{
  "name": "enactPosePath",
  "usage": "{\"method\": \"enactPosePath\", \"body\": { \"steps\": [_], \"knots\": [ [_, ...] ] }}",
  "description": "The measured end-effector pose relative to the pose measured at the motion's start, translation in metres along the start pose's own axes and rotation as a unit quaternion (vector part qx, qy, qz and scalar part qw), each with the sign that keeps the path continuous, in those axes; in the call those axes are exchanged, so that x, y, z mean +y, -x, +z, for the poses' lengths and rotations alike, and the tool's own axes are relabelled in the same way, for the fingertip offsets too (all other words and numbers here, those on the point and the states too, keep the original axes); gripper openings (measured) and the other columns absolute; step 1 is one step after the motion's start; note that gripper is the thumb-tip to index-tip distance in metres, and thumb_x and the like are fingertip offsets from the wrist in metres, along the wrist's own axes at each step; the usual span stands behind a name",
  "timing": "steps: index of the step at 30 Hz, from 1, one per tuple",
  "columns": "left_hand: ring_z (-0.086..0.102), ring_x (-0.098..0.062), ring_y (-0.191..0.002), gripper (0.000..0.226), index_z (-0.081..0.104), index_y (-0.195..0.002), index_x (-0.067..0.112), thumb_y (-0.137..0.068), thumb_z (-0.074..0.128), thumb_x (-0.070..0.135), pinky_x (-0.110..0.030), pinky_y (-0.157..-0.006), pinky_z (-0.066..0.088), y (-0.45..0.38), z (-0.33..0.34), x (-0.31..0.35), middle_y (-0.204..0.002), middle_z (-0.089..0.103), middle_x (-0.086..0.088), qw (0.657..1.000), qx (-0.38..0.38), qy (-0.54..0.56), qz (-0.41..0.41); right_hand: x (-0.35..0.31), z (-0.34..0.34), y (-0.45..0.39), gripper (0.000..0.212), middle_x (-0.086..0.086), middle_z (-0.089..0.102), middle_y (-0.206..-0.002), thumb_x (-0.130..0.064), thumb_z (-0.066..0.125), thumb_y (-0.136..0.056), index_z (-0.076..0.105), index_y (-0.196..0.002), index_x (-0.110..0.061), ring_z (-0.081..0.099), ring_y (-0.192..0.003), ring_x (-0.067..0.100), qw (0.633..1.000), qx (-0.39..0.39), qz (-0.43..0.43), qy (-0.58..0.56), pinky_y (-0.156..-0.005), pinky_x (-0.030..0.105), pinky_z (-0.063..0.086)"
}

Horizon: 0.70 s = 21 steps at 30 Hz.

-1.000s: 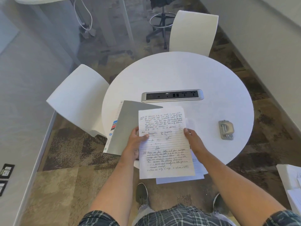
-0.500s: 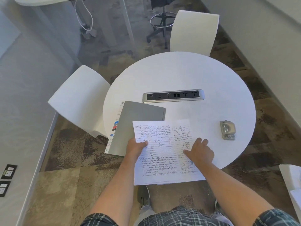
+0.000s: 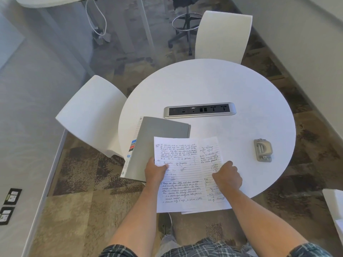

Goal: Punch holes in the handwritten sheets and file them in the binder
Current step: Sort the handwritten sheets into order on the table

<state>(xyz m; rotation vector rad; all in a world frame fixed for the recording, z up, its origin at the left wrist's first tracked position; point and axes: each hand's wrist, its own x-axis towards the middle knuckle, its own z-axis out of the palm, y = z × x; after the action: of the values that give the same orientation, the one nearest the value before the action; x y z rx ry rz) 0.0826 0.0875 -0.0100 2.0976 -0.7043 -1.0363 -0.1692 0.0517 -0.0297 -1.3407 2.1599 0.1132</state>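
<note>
Handwritten lined sheets (image 3: 185,175) lie fanned at the near edge of the round white table (image 3: 213,84), hanging over it toward me. My left hand (image 3: 155,172) grips the top sheet's left edge, thumb on the paper. My right hand (image 3: 227,176) rests on the sheet underneath at the right, fingers curled down on it. A grey binder (image 3: 157,143), closed, lies to the left under the sheets, with coloured divider tabs showing on its left side. A grey metal hole punch (image 3: 263,150) sits on the table to the right, apart from both hands.
A silver power-socket strip (image 3: 199,110) is set into the table's middle. White chairs stand at the left (image 3: 92,115) and far side (image 3: 222,36). More white paper lies at the right edge (image 3: 334,206). Patterned carpet lies below.
The sheets came down from being held up to lying on the table. My right hand shifted from the top sheet's right edge onto the lower sheet, which now shows at the right.
</note>
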Motion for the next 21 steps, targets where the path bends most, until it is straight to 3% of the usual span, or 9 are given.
{"method": "enactPosePath", "body": {
  "steps": [5,8,11,14,17,21],
  "knots": [
    [0.066,-0.019,-0.101,0.035,0.062,-0.115,0.022,-0.086,0.075,0.010,-0.033,-0.085,0.054,0.000,0.002,-0.001,-0.111,0.069,0.003,1.000,-0.009,-0.017,0.006,0.007,-0.002,-0.009,0.040,0.007,0.058,-0.113,-0.024,0.068,-0.083,0.057,-0.119,-0.012,0.067,-0.094,0.030,0.999,-0.026,0.013,-0.040,-0.075,0.037,0.055],
    [0.067,-0.019,-0.101,0.032,0.065,-0.115,0.021,-0.087,0.073,0.009,-0.033,-0.085,0.054,0.000,0.004,0.002,-0.109,0.071,0.004,0.999,-0.019,-0.027,0.012,0.012,-0.009,-0.015,0.033,0.006,0.061,-0.114,-0.029,0.064,-0.085,0.066,-0.117,-0.018,0.066,-0.098,0.030,0.999,0.018,-0.012,-0.050,-0.076,0.035,0.050],
    [0.066,-0.017,-0.099,0.029,0.064,-0.113,0.023,-0.089,0.070,0.007,-0.029,-0.081,0.051,0.001,0.005,0.009,-0.108,0.070,0.006,0.999,-0.021,-0.035,0.019,0.015,-0.024,-0.021,0.014,0.002,0.069,-0.097,-0.033,0.060,-0.093,0.063,-0.098,-0.021,0.068,-0.084,0.025,0.987,0.064,-0.046,-0.141,-0.075,0.039,0.058],
    [0.063,-0.006,-0.087,0.028,0.062,-0.111,0.024,-0.091,0.062,0.005,-0.021,-0.065,0.047,0.003,0.004,0.015,-0.104,0.067,0.008,0.998,-0.013,-0.049,0.030,0.016,-0.047,-0.027,0.012,-0.001,0.068,-0.086,-0.033,0.052,-0.104,0.055,-0.100,-0.022,0.065,-0.073,0.021,0.966,0.087,-0.060,-0.237,-0.064,0.035,0.051],
    [0.058,0.001,-0.083,0.028,0.061,-0.111,0.024,-0.093,0.056,0.003,-0.016,-0.058,0.042,0.002,0.005,0.018,-0.103,0.065,0.008,0.997,-0.012,-0.062,0.037,0.016,-0.071,-0.029,0.016,-0.005,0.063,-0.086,-0.034,0.048,-0.107,0.058,-0.107,-0.021,0.063,-0.080,0.023,0.937,0.144,-0.078,-0.308,-0.069,0.035,0.046],
    [0.059,0.001,-0.082,0.029,0.061,-0.111,0.024,-0.095,0.052,0.002,-0.014,-0.056,0.042,0.002,0.007,0.020,-0.102,0.065,0.009,0.996,-0.013,-0.074,0.040,0.012,-0.090,-0.030,0.022,-0.003,0.065,-0.093,-0.027,0.052,-0.109,0.065,-0.112,-0.011,0.063,-0.081,0.011,0.855,0.162,-0.061,-0.489,-0.068,0.022,0.049]
  ]
}}
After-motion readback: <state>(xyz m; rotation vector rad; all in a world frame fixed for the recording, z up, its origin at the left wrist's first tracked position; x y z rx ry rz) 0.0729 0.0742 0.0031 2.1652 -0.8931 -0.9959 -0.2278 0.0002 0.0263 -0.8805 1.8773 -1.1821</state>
